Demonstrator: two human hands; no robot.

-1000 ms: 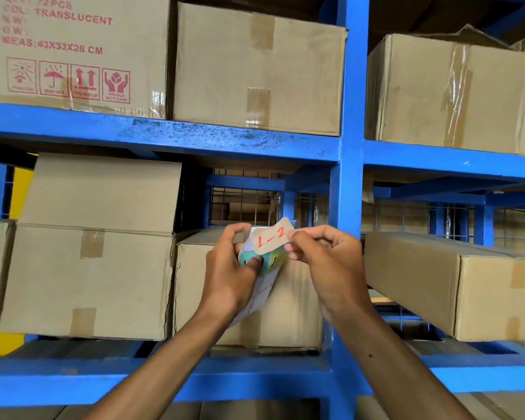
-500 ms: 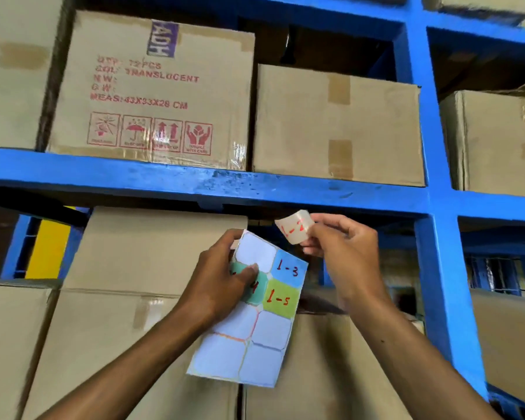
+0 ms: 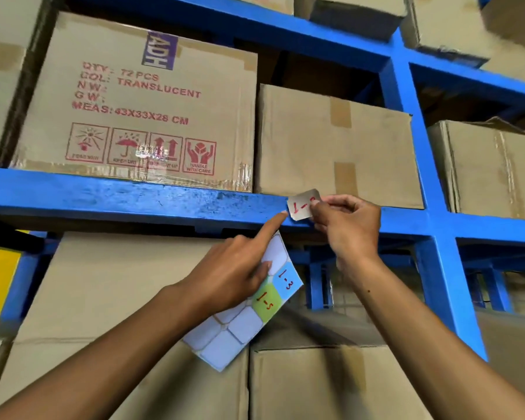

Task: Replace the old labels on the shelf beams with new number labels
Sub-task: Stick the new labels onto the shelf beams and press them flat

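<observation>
- A person's right hand (image 3: 347,221) pinches a small pale label (image 3: 301,205) by its right edge and holds it against the front face of a blue shelf beam (image 3: 140,197), red handwriting beginning "1-" showing; the rest of the number sits under the thumb
- The left hand (image 3: 234,271) clamps a label sheet (image 3: 240,316) between thumb and curled fingers, while its outstretched index fingertip (image 3: 282,216) touches the beam just beside the label's lower left corner
- The label looks only partly stuck: its top edge curls off the paint, so pressing it flat is likely what remains of this placement
- No old label is visible on this stretch of beam; scuffed, patchy paint to the left may mark where one came off, though blur makes that uncertain
- On the sheet, a blue "1-3" sticker (image 3: 287,278) and a green "1-5" sticker (image 3: 265,300) wait unused, and several cells are already blank
- Judging by the sheet, the job is under way, with at least two more labels to place
- Cardboard boxes (image 3: 331,140) crowd the shelves above and below
</observation>
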